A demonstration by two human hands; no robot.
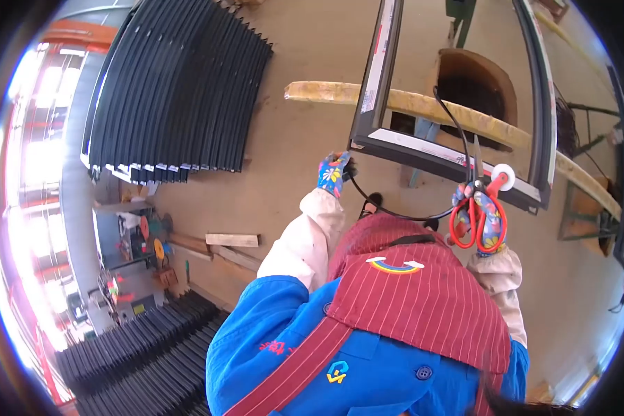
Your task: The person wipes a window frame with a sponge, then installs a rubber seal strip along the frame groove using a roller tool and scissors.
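My left hand (pixel 333 172), in a blue floral glove, is closed beside the near left corner of a dark rectangular frame (pixel 433 156). Its fingers hold the end of a black strip (pixel 390 213), which runs in a curve to my right. Around the red handles of the scissors (pixel 476 223) my right hand (pixel 484 218) is closed, with the blades pointing away, near the frame's front edge. A small red-handled tool with a white wheel (pixel 504 177) is also at my right hand. Up from there the strip loops over the frame's opening.
Padded yellow beams (pixel 457 119) support the frame. A large stack of black frames (pixel 180 87) stands at the upper left, another (pixel 145 353) at the lower left. Wooden boards (pixel 233 240) lie on the floor. A brown bin (pixel 478 83) stands beneath the frame; a metal stand (pixel 589 215) is at right.
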